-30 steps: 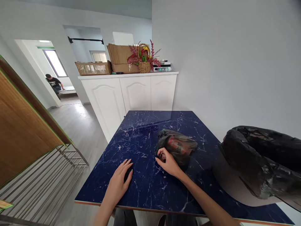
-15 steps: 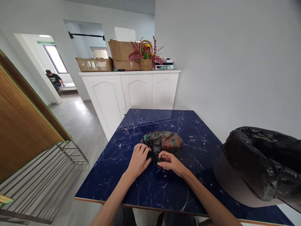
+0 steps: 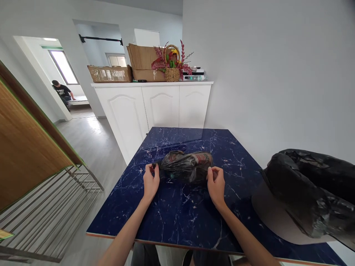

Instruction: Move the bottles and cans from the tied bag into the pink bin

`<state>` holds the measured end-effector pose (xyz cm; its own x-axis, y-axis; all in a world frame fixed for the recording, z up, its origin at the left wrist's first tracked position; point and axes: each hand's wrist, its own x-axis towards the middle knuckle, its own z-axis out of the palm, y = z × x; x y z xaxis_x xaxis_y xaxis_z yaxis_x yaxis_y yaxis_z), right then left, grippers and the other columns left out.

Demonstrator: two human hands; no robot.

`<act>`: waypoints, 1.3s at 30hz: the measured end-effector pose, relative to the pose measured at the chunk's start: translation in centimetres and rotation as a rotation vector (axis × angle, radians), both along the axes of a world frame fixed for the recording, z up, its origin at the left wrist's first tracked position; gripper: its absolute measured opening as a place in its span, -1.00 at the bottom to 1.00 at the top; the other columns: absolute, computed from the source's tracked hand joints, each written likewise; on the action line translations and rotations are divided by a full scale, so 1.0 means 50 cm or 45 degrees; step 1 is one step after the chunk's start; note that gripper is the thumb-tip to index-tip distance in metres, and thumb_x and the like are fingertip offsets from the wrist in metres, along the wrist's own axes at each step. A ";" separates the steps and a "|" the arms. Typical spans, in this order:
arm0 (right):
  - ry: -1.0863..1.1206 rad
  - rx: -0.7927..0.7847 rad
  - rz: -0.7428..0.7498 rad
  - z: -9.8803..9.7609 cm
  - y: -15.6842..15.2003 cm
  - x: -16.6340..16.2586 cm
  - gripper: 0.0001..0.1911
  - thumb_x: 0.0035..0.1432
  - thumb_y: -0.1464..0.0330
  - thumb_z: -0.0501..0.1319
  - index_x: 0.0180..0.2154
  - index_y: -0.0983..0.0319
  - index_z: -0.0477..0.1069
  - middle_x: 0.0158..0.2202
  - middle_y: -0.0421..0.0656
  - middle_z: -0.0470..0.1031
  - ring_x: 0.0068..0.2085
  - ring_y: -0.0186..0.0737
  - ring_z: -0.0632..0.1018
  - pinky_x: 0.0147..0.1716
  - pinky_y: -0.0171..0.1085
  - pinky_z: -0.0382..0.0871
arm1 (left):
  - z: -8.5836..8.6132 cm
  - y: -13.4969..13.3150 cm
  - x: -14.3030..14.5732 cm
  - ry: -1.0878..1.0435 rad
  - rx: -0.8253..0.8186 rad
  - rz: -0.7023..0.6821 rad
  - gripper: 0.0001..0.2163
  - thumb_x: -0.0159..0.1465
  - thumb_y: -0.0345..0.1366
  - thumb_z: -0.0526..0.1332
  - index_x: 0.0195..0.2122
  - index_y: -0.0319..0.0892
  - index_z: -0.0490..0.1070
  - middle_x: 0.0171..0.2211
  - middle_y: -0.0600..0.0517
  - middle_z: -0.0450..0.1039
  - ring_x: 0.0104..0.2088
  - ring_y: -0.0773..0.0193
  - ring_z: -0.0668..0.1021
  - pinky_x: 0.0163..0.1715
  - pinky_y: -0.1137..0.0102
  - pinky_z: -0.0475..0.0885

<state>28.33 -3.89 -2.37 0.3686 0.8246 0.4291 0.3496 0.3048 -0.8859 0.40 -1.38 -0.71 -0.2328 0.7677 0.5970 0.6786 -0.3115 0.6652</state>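
Observation:
A small black plastic bag (image 3: 184, 167) with something red inside lies in the middle of the dark blue marble table (image 3: 177, 218). My left hand (image 3: 151, 180) pinches the bag's left end, fingers closed on the plastic. My right hand (image 3: 216, 183) pinches the bag's right end the same way. The bag is stretched sideways between the two hands, resting on the tabletop.
A bin lined with a black bag (image 3: 305, 192) stands at the table's right front. A white cabinet (image 3: 155, 105) behind carries cardboard boxes (image 3: 111, 74) and a flower basket (image 3: 172, 66). A metal rack (image 3: 47, 218) and wooden panel (image 3: 24, 147) are left. A person (image 3: 62, 91) sits in the far doorway.
My hands moved apart from the middle of the bag to its two ends, pulling it out sideways. A second ago my left hand lay flat on the table.

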 end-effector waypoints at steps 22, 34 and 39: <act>-0.769 0.497 0.733 0.023 -0.064 -0.045 -0.85 0.34 0.31 0.22 -0.11 0.12 0.54 -0.30 -0.17 0.65 -0.34 -0.14 0.59 0.09 0.08 0.47 | 0.001 -0.068 0.049 0.835 0.318 -0.725 -0.62 0.30 -0.48 0.06 0.09 -0.03 0.42 0.00 -0.04 0.62 0.09 0.07 0.61 0.27 0.02 0.39; -0.809 0.513 0.341 0.012 -0.045 -0.046 -0.70 0.47 0.36 0.23 -0.37 0.14 0.58 -0.47 -0.24 0.65 -0.48 -0.28 0.56 0.11 0.02 0.37 | 0.006 -0.062 0.001 0.791 0.100 -0.691 -0.69 0.41 -0.20 0.02 -0.47 -0.09 0.37 -0.58 0.03 0.43 -0.58 0.22 0.49 -0.49 0.31 0.33; -0.920 0.530 0.169 0.012 -0.039 -0.032 -0.83 0.46 0.34 0.25 -0.14 0.11 0.64 -0.06 -0.17 0.75 -0.16 -0.13 0.72 0.24 0.11 0.31 | -0.002 -0.045 -0.003 0.726 -0.005 -0.372 -0.57 0.56 -0.28 -0.10 -0.33 -0.13 0.52 -0.40 -0.02 0.63 -0.42 0.21 0.66 -0.38 0.38 0.44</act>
